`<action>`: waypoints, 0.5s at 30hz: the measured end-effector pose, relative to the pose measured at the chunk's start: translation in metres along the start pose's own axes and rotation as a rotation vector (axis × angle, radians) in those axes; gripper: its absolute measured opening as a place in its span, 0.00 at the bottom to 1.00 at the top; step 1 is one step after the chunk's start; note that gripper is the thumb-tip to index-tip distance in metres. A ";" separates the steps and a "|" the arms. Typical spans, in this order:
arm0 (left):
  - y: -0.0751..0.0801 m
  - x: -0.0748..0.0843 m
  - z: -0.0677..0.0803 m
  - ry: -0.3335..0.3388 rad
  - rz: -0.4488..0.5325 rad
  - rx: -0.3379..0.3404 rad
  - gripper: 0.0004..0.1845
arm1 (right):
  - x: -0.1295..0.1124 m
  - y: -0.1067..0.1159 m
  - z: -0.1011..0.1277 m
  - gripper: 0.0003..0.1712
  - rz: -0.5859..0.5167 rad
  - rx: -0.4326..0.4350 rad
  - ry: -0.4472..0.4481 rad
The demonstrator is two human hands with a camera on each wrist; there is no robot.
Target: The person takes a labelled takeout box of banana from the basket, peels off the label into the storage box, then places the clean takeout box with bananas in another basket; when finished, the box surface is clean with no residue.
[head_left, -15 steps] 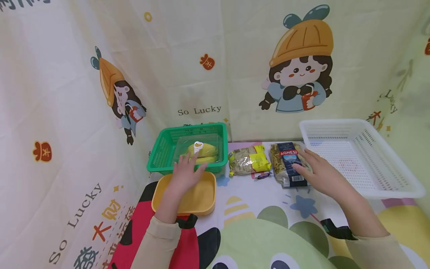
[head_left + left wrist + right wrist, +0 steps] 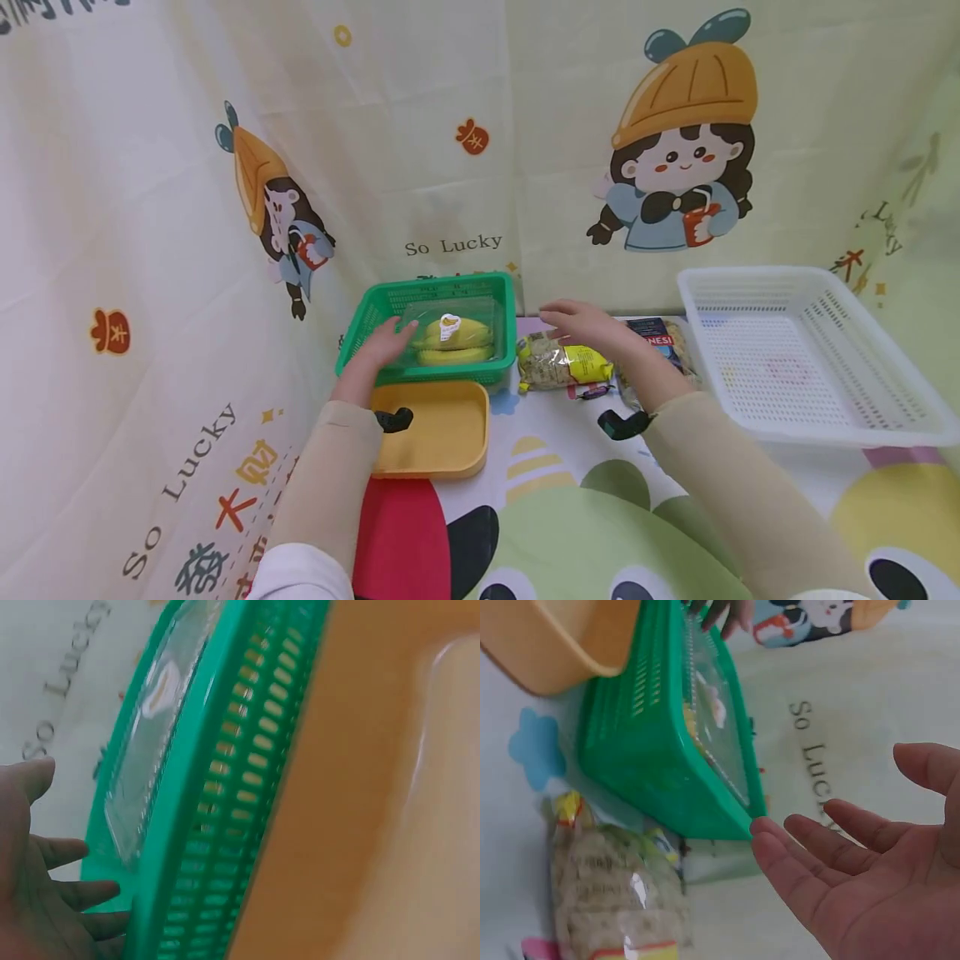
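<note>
A clear plastic box of bananas [image 2: 459,335] lies inside the green basket [image 2: 420,288] at the back. My left hand [image 2: 384,343] is over the basket's left part, fingers spread beside the box, holding nothing. To the right of the basket, my right hand [image 2: 585,323] hovers above a yellow-ended bag of pale dry food [image 2: 551,364], its fingers extended toward the basket and its palm bare in the right wrist view. Behind my right forearm, a dark-labelled Agnesi pasta bag [image 2: 663,337] is partly hidden.
A shallow yellow tray [image 2: 438,429] stands in front of the green basket, under my left wrist. At the right is a large white basket [image 2: 780,358]. A small purple-wrapped item [image 2: 596,392] lies before the yellow-ended bag. Printed cloth hangs behind everything.
My right hand has moved left from the Agnesi pasta bag to above the yellow-ended bag. My left hand has shifted from in front of the bananas to the basket's left side.
</note>
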State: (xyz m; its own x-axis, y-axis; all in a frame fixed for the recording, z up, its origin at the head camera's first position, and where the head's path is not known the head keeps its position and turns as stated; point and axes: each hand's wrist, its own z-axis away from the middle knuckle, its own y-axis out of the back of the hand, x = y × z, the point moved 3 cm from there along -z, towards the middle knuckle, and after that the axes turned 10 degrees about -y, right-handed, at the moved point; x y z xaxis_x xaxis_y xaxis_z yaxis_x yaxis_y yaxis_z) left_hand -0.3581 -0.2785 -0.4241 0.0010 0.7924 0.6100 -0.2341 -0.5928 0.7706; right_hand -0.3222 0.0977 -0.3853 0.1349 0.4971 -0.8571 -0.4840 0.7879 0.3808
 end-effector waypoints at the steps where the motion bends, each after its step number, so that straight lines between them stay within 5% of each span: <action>1: 0.002 -0.004 -0.002 0.028 0.003 -0.006 0.46 | -0.005 -0.005 -0.010 0.34 -0.048 -0.031 -0.009; 7: 0.008 -0.019 -0.010 0.141 0.059 -0.009 0.46 | -0.029 -0.036 -0.061 0.34 -0.306 -0.114 -0.127; 15: 0.001 -0.023 -0.015 0.126 0.100 -0.007 0.46 | -0.041 -0.072 -0.097 0.36 -0.415 -0.140 -0.245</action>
State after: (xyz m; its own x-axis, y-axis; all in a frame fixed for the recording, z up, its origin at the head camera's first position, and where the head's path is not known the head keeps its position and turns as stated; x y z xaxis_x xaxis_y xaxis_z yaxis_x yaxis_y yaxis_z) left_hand -0.3731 -0.2954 -0.4406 -0.1449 0.7413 0.6554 -0.2336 -0.6693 0.7053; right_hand -0.3771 -0.0147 -0.4107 0.5316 0.2365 -0.8133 -0.4558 0.8892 -0.0393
